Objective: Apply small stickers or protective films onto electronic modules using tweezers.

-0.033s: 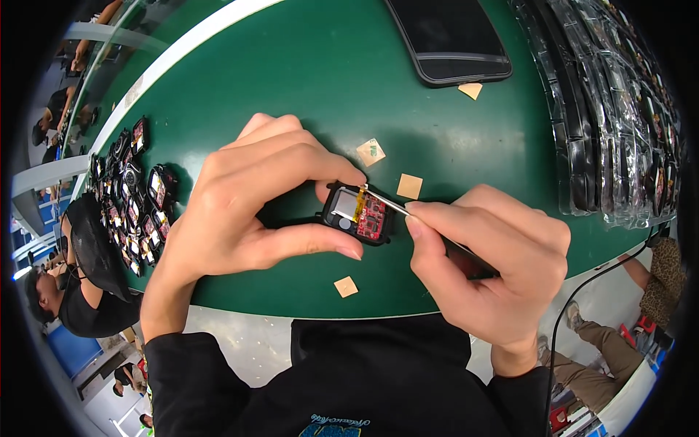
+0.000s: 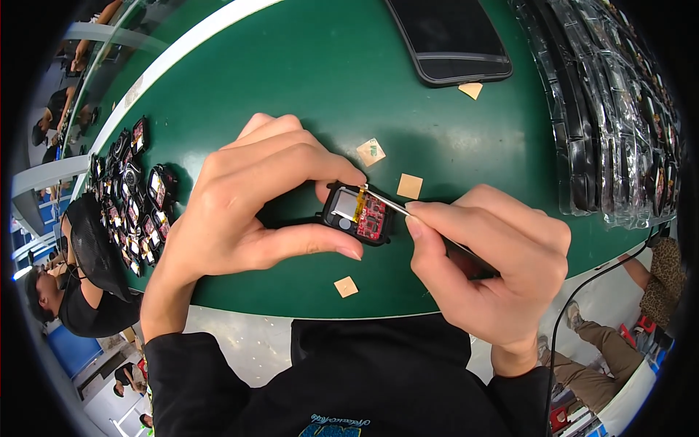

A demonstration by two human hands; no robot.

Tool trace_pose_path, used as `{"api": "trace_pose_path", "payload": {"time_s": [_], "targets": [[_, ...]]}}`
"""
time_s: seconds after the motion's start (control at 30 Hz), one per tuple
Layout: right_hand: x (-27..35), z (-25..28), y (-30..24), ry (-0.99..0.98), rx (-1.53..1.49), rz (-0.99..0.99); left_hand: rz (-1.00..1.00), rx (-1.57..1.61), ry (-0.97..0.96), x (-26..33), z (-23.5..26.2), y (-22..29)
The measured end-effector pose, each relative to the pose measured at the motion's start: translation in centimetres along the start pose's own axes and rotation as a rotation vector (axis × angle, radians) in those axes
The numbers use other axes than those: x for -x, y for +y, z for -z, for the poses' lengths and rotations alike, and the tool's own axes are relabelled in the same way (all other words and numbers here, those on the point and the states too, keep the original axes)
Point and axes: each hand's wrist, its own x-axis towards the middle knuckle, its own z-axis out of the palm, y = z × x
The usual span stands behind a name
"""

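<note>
My left hand (image 2: 244, 200) curls around a small open black smartwatch case (image 2: 341, 220), with its index finger at the upper edge and its thumb along the lower side. Inside the case sit a silver battery, yellow tape and a red circuit board (image 2: 373, 221). Between the thumb and fingers of my right hand (image 2: 499, 255) are slim metal tweezers (image 2: 386, 202). Their tip reaches the board's upper edge beside the yellow tape, close to my left index fingertip. Whether the tip pinches anything is too small to tell.
Small tan squares, one at the paper square (image 2: 410, 186), lie around the case on the green table (image 2: 291, 65). A black phone (image 2: 455, 44) lies at the back. Several watch cases (image 2: 131, 193) are heaped at left; plastic-wrapped stacks (image 2: 604, 124) stand at right. People sit nearby.
</note>
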Motion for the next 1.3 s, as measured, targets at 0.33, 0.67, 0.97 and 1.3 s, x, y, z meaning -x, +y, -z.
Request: {"api": "trace_pose_path", "payload": {"time_s": [0.33,0.67,0.97,1.3], "targets": [[-0.2,0.4,-0.3,-0.047,0.003,-0.033,-0.009,0.005,0.009,0.0,-0.1,-0.1],[0.0,0.2,0.1,0.035,0.031,0.059,0.002,-0.005,-0.004,0.1,0.1,-0.1],[0.2,-0.2,0.5,0.055,0.041,0.125,0.010,0.022,-0.001,0.0,0.1,-0.1],[0.2,-0.5,0.5,0.041,0.047,0.122,-0.009,0.024,0.011,0.0,0.1,-0.4]]}}
